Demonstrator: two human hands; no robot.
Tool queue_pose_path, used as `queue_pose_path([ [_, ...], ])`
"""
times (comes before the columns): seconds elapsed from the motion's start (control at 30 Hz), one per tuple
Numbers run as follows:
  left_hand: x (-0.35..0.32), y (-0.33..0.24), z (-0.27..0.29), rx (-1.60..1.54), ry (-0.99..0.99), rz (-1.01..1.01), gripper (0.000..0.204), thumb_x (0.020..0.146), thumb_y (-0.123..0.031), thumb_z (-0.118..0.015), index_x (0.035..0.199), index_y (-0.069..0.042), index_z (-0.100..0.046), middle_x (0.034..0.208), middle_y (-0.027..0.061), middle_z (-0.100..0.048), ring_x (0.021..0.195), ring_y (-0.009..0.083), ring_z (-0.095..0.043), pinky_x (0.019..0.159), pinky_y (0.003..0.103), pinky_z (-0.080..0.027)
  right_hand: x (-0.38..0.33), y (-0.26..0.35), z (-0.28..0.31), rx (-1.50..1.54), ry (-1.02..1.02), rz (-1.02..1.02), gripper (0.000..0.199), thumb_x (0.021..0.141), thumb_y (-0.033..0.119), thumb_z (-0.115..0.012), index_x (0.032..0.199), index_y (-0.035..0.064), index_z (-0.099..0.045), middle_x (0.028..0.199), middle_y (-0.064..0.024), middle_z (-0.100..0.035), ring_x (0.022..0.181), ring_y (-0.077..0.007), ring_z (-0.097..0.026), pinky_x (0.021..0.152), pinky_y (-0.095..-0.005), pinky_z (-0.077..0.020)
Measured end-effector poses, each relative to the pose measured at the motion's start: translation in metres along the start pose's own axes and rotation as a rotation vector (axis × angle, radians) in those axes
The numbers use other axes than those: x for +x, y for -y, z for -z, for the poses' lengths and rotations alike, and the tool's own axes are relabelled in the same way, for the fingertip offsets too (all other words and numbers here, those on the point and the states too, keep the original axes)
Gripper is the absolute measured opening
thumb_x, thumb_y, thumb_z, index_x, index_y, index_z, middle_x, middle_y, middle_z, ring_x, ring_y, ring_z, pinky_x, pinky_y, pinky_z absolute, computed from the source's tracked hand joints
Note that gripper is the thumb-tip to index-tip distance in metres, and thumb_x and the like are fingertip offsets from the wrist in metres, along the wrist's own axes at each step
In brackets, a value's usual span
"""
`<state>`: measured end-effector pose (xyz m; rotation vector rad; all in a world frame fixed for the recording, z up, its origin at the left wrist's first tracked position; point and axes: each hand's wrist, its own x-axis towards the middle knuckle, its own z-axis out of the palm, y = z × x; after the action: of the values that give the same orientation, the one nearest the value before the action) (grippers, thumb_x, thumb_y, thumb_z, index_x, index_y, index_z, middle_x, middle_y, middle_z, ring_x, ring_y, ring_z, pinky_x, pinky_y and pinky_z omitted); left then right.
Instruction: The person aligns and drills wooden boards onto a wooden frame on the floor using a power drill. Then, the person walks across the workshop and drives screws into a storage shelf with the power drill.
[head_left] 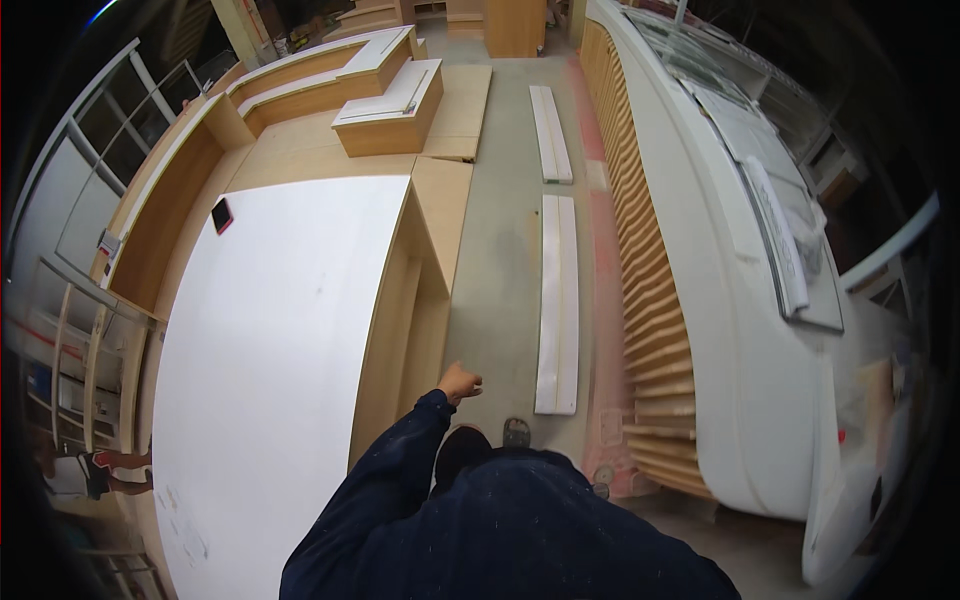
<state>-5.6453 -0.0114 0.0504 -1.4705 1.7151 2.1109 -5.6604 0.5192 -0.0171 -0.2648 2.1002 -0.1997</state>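
My left hand (460, 383) hangs in front of me over the grey floor, past the end of a navy sleeve (385, 450). Its fingers are loosely curled with a gap by the thumb, and nothing shows in it. Closest to it on the left is a large wood-sided counter (400, 320) with a white top (270, 330) and an open shelf side. A dark phone with a red edge (222, 215) lies near the far left corner of that top. My right hand is out of view. A sandalled foot (516, 432) shows below my left hand.
Two long white boards (557, 300) (550, 135) lie end to end on the floor. Along the right stands a long white counter (690, 250) with a wavy wooden slatted front (650, 290). More white-topped wooden units (390, 105) stand far left. Another person's legs (120, 470) show at left.
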Motion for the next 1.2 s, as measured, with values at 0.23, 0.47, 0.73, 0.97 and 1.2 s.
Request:
queue_pose_path([
  [0.23,0.161,-0.139,-0.023,-0.359,-0.215,0.051,0.057,0.073,0.005,-0.055,0.128,-0.001,-0.043,0.078,0.0099,-0.054,0.065,0.0184,-0.054,0.064,0.032,-0.051,0.153,0.136,0.211,0.199,-0.168,-0.235,0.027,0.076,0.022,-0.067,0.069,-0.0043,-0.063,0.064,-0.0147,-0.064,0.063,-0.0232,-0.064,0.061,-0.0338,-0.0499],
  [0.47,0.341,-0.228,-0.046,0.56,0.316,-0.011,0.015,0.074,-0.003,-0.061,0.089,-0.005,-0.064,0.086,0.0091,-0.06,0.076,0.0229,-0.059,0.061,0.032,-0.052,0.269,0.229,0.352,-0.137,0.044,-0.031,0.035,0.079,0.038,-0.059,0.094,0.0077,-0.066,0.108,-0.0146,-0.063,0.102,-0.0295,-0.059,0.086,-0.0359,-0.0439],
  [0.73,0.551,-0.384,-0.013,1.453,0.526,-0.787,0.041,0.067,-0.022,-0.074,0.107,-0.019,-0.067,0.118,0.0205,-0.056,0.105,0.0323,-0.058,0.089,0.036,-0.047,0.374,0.372,0.489,0.251,-0.017,-0.191,0.029,0.078,0.025,-0.067,0.077,-0.0033,-0.063,0.067,-0.0116,-0.063,0.061,-0.0208,-0.061,0.058,-0.0331,-0.0484],
  [0.97,0.684,-0.413,0.082,1.234,0.628,0.716,0.017,0.066,-0.01,-0.071,0.082,-0.006,-0.068,0.073,0.0107,-0.061,0.061,0.0225,-0.06,0.052,0.037,-0.051,0.549,0.428,0.603,0.067,0.075,-0.065,0.028,0.078,0.026,-0.067,0.077,-0.0022,-0.063,0.067,-0.0108,-0.063,0.06,-0.0199,-0.06,0.058,-0.0331,-0.0483],
  [1.2,0.721,-0.573,0.081,0.494,0.217,0.128,0.032,0.07,0.002,-0.063,0.101,-0.006,-0.063,0.078,0.0051,-0.058,0.074,0.0169,-0.059,0.067,0.032,-0.055,0.659,0.542,0.806,0.178,-0.009,-0.076,0.026,0.077,0.026,-0.067,0.077,-0.0003,-0.063,0.066,-0.0101,-0.062,0.057,-0.0189,-0.059,0.055,-0.0337,-0.0479],
])
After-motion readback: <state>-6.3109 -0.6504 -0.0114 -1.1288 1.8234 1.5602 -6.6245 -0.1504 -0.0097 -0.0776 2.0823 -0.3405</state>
